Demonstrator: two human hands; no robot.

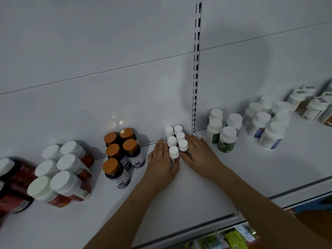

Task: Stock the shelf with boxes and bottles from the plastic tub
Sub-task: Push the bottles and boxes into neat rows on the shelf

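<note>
Between your flat, released left hand [161, 162] and right hand [199, 153] stand small bottles [175, 141], six o'clock of the shelf [197, 191] upright: light, rigid, tippy; press low on their sides.

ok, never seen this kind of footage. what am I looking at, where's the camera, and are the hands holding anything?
No machine here: a person's two bare hands, filmed by one wide-angle camera on their head, looking down at a white metal shop shelf. The left hand and right hand lie flat either side of a cluster of six small white-capped bottles, fingers straight, apparently squaring up the rows rather than gripping. To the left stand five dark bottles with copper-coloured caps and white-lidded red-labelled jars; to the right, white bottles with green labels. The tub is not in view.
</note>
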